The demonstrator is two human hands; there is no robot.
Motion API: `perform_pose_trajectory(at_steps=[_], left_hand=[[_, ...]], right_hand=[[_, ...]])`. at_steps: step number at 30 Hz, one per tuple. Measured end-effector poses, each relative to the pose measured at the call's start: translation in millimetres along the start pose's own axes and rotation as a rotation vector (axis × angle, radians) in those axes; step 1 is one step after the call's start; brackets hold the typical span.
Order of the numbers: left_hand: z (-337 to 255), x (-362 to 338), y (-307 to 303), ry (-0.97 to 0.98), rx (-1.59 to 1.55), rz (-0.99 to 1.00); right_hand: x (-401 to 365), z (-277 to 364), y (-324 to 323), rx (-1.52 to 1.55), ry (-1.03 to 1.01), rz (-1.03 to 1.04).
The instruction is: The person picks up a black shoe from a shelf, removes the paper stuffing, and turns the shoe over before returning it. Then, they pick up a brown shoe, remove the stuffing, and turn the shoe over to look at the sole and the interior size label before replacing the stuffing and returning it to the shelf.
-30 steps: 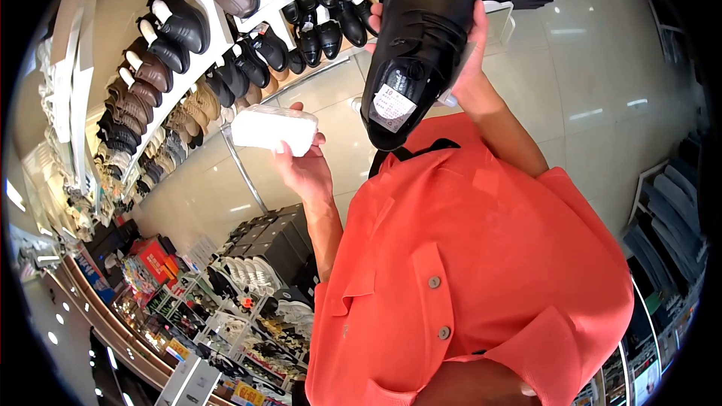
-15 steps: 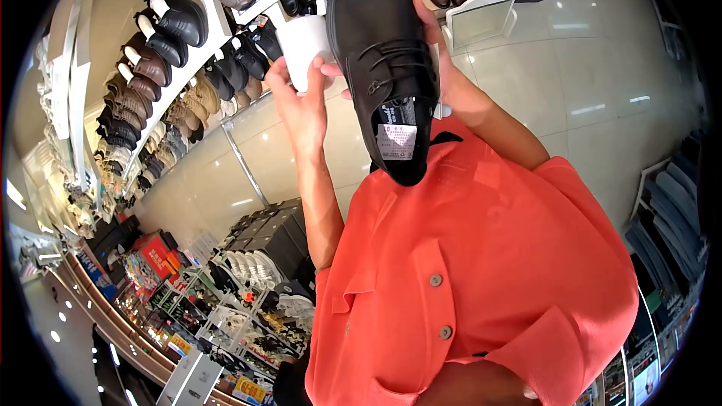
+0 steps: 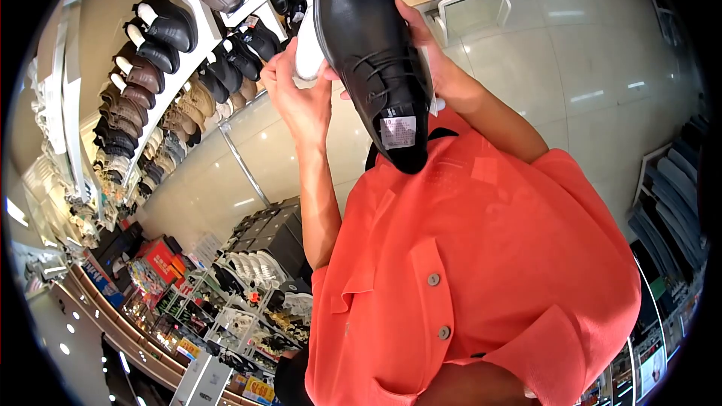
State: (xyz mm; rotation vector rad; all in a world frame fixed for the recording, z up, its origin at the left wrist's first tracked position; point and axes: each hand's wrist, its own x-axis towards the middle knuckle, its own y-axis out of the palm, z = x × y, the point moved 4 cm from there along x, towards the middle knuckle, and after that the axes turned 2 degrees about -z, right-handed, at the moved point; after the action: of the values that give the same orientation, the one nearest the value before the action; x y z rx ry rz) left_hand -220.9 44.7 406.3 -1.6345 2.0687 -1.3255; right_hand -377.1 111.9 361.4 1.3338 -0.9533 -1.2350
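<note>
A black lace-up dress shoe (image 3: pixel 368 30) is held up in front of my chest, toe pointing away. My right hand (image 3: pixel 429 45) grips it from the right side, and fingertips show at its left edge. A printed label (image 3: pixel 398 132) lies inside the heel. Beside the shoe, my left hand (image 3: pixel 297 94) is closed on a smooth white shoe insert (image 3: pixel 308 49), pinched between thumb and fingers. The shoe partly covers this white piece.
Curved white shelves (image 3: pixel 180 68) with rows of shoes rise on the left. A small floor mirror (image 3: pixel 474 13) stands beyond my right hand. Grey shoe boxes (image 3: pixel 274 237) are stacked at lower left. Folded jeans (image 3: pixel 669 203) sit on a rack at right.
The shoe has shifted a little up and left, tilting slightly. The white insert has turned and now looks narrower, with more of it behind the shoe. Both hands keep their hold.
</note>
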Motion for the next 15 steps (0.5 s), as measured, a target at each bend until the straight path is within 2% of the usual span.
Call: perform_pose_trajectory(at_steps=[2, 4, 8, 10, 14, 15], left_hand=[[5.3, 1.6, 0.3, -0.008, -0.006, 0.031], [10.3, 2.5, 1.8, -0.017, -0.023, 0.098], [9.6, 1.4, 1.7, -0.008, -0.089, 0.213], [8.4, 1.4, 3.2, -0.223, -0.179, 0.361], [17.6, -1.8, 5.2, -0.196, -0.244, 0.401], [23.6, -3.3, 7.0, -0.273, -0.406, 0.424]], right_hand=[[1.8, 1.8, -2.8, -0.017, 0.004, 0.008], [9.0, 1.4, -14.7, -0.019, 0.09, 0.031], [12.6, 0.2, -20.5, -0.018, -0.009, -0.068], [10.5, 2.2, -10.4, -0.007, 0.008, -0.029], [13.0, 5.3, -12.1, 0.001, 0.013, -0.058], [13.8, 5.2, -14.0, -0.012, -0.008, -0.067]])
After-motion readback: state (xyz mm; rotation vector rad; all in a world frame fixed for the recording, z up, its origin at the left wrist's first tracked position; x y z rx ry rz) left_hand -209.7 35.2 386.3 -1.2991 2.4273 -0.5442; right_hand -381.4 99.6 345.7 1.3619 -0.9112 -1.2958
